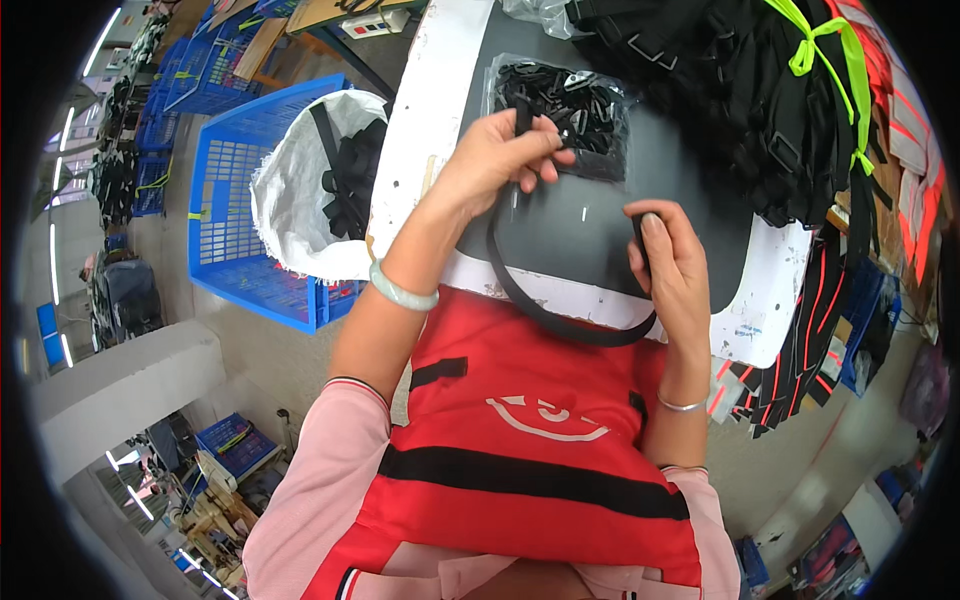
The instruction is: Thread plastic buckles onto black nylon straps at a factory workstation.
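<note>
A black webbing strap (548, 318) hangs in a loop between my two hands, its lowest part in front of my red apron (530, 385). My left hand (508, 152) has thumb and fingers closed on one end, over the near edge of a clear bag of small black plastic buckles (590, 120). Whether a buckle is between those fingers I cannot make out. Lower and to the right, my right hand (672, 250) grips the other end of the strap, with a short piece showing by the thumb.
Black straps with buckles (700, 90), tied with a neon yellow band (803, 50), are heaped at the table's far right. The dark-topped table (590, 235) has a white edge. At left, a blue crate (225, 215) holds a white sack (290, 205) containing black straps.
</note>
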`<move>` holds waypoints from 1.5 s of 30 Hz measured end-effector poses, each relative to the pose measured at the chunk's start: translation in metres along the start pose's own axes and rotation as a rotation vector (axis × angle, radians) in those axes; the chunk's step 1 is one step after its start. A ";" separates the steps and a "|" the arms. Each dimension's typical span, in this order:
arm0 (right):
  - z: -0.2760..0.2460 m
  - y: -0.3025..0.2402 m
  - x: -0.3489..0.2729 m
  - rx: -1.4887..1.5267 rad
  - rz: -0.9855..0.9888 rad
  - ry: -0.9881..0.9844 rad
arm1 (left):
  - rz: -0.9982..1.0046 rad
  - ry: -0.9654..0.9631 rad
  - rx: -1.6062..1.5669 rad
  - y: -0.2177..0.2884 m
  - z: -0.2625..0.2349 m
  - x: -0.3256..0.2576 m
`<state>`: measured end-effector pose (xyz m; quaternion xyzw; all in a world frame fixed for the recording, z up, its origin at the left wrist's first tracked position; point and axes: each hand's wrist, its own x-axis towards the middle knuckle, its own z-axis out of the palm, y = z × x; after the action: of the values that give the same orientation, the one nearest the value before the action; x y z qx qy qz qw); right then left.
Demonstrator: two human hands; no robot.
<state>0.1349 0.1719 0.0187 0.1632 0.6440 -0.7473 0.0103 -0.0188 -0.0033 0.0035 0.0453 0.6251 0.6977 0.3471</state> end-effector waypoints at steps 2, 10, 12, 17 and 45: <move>0.006 0.003 0.011 -0.082 -0.041 0.043 | 0.003 -0.050 -0.002 -0.008 0.010 -0.011; 0.027 0.000 0.024 -0.613 -0.369 0.098 | -0.021 -0.132 -0.019 -0.017 0.024 -0.037; 0.028 0.004 0.022 -0.604 -0.367 0.119 | -0.058 -0.106 -0.158 -0.029 0.028 -0.038; 0.033 0.021 0.019 -0.380 -0.311 0.172 | -0.048 -0.033 -0.528 -0.046 0.041 -0.053; 0.032 0.023 -0.004 -0.602 -0.367 0.163 | 0.123 0.044 -0.125 -0.052 0.047 -0.062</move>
<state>0.1368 0.1364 0.0015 0.0935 0.8526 -0.4981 -0.1276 0.0739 0.0016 -0.0104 0.0466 0.5839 0.7561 0.2920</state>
